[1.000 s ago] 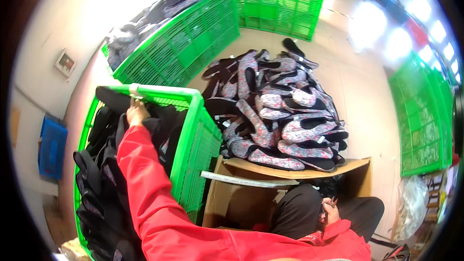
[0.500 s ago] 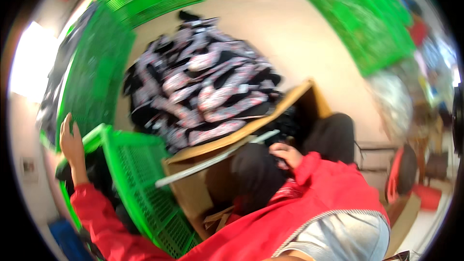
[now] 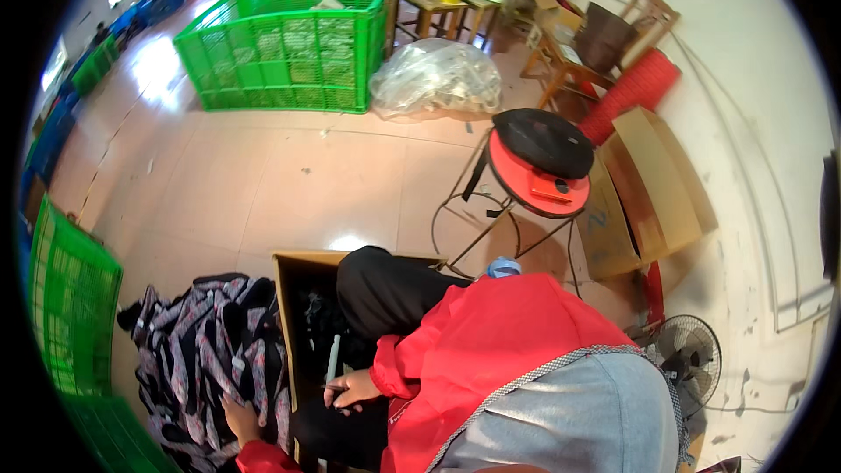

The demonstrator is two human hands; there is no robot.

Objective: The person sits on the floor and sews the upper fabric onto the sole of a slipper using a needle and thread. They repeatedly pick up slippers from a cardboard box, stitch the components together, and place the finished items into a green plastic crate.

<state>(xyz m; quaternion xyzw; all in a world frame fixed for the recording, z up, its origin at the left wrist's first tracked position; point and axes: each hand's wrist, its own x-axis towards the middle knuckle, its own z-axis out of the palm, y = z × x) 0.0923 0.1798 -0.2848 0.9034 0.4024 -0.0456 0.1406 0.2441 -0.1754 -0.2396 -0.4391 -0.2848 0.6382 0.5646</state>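
Note:
My left hand (image 3: 243, 420) lies on the near right part of a heap of patterned fabric pieces (image 3: 210, 333), black with grey and pink print. Its fingers are stretched out on the cloth and do not grip any piece. Over my dark-trousered knee, my right hand (image 3: 352, 390) is closed around a small dark object, mostly hidden by the fingers. A pale bar (image 3: 334, 357) stands out just beyond that hand. Beside the heap, a cardboard box (image 3: 282, 298) with black material (image 3: 320, 315) inside sits against my legs.
Green crates (image 3: 74, 298) border the heap on the left. Farther off stand a large green crate (image 3: 280, 61) and a clear plastic sack (image 3: 438, 79). To the right are a red-topped stool (image 3: 526, 180) with a black cushion, an open carton (image 3: 648, 193) and a fan (image 3: 688, 355).
My view has swung to the right, bringing the stool, carton and fan into sight. My left hand has gone from raised beside the green crate to the fabric heap. The right stays near my knee.

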